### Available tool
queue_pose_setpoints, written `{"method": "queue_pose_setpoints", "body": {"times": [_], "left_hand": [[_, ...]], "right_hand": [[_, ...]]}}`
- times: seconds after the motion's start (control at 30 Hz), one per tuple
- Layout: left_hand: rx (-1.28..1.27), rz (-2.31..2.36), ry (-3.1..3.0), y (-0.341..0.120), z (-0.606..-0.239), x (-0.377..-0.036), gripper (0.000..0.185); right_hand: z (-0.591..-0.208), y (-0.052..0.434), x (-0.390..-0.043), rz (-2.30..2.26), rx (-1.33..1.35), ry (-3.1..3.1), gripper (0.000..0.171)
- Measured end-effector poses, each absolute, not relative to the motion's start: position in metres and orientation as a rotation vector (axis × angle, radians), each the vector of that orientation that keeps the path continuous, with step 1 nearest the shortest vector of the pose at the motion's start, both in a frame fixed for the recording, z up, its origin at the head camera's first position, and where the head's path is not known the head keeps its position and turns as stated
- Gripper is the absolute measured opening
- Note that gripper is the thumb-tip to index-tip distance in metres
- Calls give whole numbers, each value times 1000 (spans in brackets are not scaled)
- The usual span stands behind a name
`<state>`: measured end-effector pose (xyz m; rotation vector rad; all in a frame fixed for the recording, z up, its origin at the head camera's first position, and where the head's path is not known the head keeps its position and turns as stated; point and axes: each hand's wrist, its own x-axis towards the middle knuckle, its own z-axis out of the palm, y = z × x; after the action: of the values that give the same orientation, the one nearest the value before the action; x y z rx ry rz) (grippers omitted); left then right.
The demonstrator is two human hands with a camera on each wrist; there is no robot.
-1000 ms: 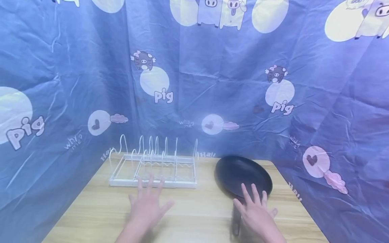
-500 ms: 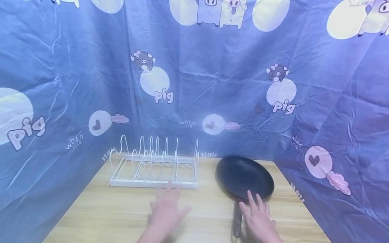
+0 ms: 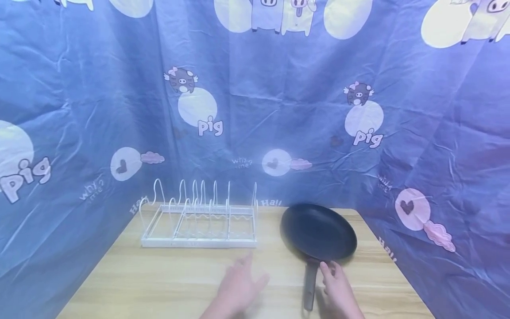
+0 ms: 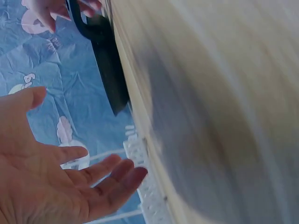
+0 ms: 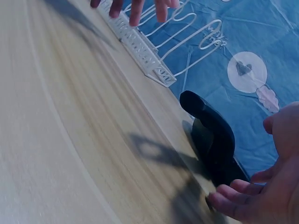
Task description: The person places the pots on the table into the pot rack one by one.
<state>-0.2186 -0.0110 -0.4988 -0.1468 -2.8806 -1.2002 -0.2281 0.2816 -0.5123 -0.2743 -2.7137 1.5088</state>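
A black frying pan [image 3: 318,232] lies on the wooden table at the right, its handle [image 3: 311,285] towards me. Just right of that handle is my right hand [image 3: 338,288], fingers and thumb loosely bent beside it. In the right wrist view a gap shows between the palm and the raised handle [image 5: 212,121]. My left hand [image 3: 239,285] hovers over the table left of the pan, slightly blurred. From the left wrist, its fingers [image 4: 114,184] appear spread and relaxed, holding nothing, with the thumb apart.
A white wire rack [image 3: 199,243] with several upright loops stands at the back left of the table [image 3: 159,283]. Blue cloth [image 3: 255,110] printed with pigs and pale circles hangs behind and along both sides.
My left hand has moved right and towards me, away from the rack's front. My right hand has come down from over the pan's rim to beside its handle, fingers drawing in.
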Motion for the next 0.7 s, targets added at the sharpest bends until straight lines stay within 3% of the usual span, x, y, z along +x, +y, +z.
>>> {"method": "queue_pose_setpoints", "body": {"times": [0.5, 0.7], "left_hand": [[-431, -1881, -2869, 34, -509, -213, 84], [-468, -2053, -2843, 62, -513, -214, 87]], "right_hand": [[-532, 271, -232, 2416, -248, -2235, 51], [-538, 277, -236, 2735, -183, -2079, 51]]}}
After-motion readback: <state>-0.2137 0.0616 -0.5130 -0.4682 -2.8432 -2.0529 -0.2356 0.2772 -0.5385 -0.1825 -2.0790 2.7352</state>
